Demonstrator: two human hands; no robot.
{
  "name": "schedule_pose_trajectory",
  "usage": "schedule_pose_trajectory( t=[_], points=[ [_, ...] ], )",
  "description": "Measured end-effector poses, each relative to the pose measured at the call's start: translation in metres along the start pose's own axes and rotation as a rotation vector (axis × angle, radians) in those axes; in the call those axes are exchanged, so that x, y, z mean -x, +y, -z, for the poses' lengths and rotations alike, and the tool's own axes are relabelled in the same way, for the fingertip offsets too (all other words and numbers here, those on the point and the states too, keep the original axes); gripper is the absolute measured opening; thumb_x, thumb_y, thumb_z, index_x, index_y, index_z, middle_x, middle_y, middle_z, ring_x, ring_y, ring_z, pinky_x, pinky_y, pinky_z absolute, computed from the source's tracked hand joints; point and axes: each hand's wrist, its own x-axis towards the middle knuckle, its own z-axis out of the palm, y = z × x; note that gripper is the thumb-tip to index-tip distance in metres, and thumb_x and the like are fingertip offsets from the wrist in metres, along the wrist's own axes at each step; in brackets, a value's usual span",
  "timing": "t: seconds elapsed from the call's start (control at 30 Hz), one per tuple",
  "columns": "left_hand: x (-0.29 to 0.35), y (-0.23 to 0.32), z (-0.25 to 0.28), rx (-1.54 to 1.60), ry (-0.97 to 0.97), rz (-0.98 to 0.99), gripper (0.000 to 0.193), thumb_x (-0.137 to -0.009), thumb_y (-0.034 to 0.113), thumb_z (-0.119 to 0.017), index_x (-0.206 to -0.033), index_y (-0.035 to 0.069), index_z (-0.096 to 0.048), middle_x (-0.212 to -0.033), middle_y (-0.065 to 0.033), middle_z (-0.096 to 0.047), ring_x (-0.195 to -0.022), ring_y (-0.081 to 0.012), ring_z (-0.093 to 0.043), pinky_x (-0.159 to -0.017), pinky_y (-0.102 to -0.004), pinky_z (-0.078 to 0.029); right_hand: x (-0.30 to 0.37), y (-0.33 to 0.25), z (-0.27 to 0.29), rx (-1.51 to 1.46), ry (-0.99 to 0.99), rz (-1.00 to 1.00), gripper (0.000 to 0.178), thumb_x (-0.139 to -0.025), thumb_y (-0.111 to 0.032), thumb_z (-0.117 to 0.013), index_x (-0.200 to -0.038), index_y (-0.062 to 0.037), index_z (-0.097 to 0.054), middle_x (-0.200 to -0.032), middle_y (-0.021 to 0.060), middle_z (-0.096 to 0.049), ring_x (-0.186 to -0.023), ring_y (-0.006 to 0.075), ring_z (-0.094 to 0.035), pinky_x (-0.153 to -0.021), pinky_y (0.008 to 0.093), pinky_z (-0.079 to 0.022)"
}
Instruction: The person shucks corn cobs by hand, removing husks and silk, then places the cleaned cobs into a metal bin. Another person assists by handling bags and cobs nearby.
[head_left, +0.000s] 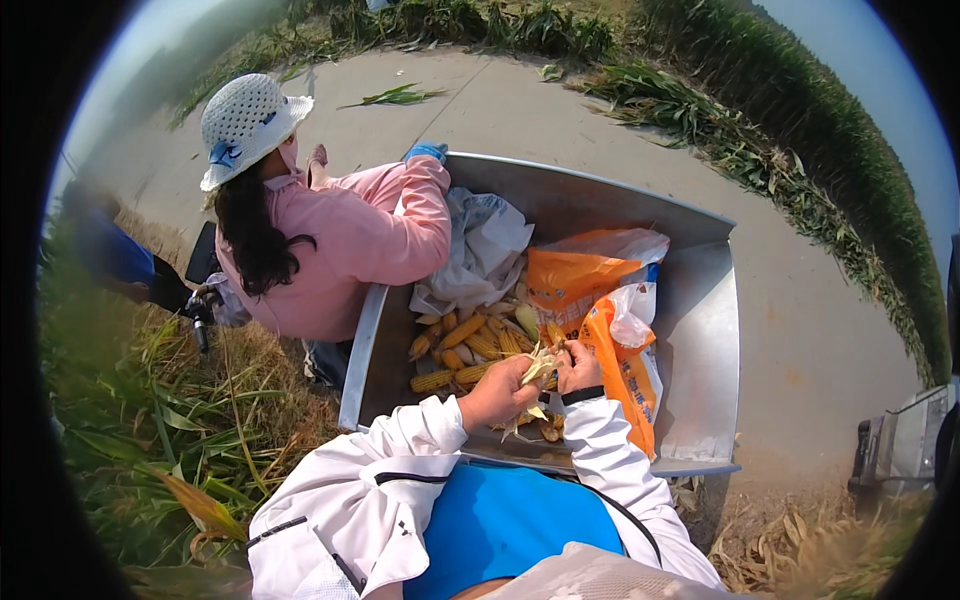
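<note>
Over a metal cart bed, both my hands are closed around pale, partly torn corn husk (543, 366). My left hand (498, 396) grips it from the left, with the fingers curled. From the other side, my right hand (578, 369) pinches it near its upper end. Whether a cob is inside the husk is hidden by my fingers. Just beyond and below my hands lies a heap of yellow corn ears (470, 345), mostly bare of husk. Loose dry husk pieces hang under my left hand.
The grey metal cart bed (700, 300) holds an orange and white sack (565, 275) and a whitish plastic sack (478, 245). A person in a pink top (350, 225) leans at its left side, a blue-gloved hand (428, 150) on the rim. Grass (190, 430) grows left; pavement (520, 110) lies beyond.
</note>
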Motion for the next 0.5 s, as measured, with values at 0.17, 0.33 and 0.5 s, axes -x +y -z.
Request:
schedule_pose_trajectory(
  t=[0.17,0.33,0.5],
  points=[
    [-0.018,0.014,-0.006,0.160,0.187,-0.137,0.018,-0.100,0.009,-0.055,-0.115,0.001,-0.060,-0.098,-0.0107,-0.061,-0.088,-0.0249,-0.060,-0.085,-0.0342,-0.049,-0.013,0.023,0.002,-0.463,-0.108,-0.058,0.019,-0.101,-0.016,-0.051,-0.103,-0.0004,-0.062,-0.094,0.0068,-0.071,-0.085,0.0129,-0.064,-0.077,0.0274,-0.051],
    [-0.001,-0.002,-0.001,0.439,-0.027,0.237,0.017,-0.105,0.016,-0.045,-0.103,0.003,-0.056,-0.084,-0.0010,-0.052,-0.078,-0.0098,-0.046,-0.071,-0.0263,-0.042,-0.044,0.045,0.017,-0.847,0.041,-0.067,0.022,-0.104,-0.017,-0.050,-0.104,0.0001,-0.063,-0.095,0.0089,-0.070,-0.087,0.0188,-0.066,-0.082,0.0319,-0.054],
    [0.037,-0.010,0.024,0.401,-0.166,0.375,0.020,-0.102,0.018,-0.046,-0.101,0.002,-0.057,-0.087,-0.0012,-0.055,-0.079,-0.0101,-0.047,-0.072,-0.0272,-0.043,-0.091,0.035,0.074,-0.752,0.310,-0.114,0.022,-0.103,-0.015,-0.052,-0.112,0.0003,-0.065,-0.099,0.0104,-0.070,-0.087,0.0207,-0.069,-0.083,0.0370,-0.058]
  ],
)
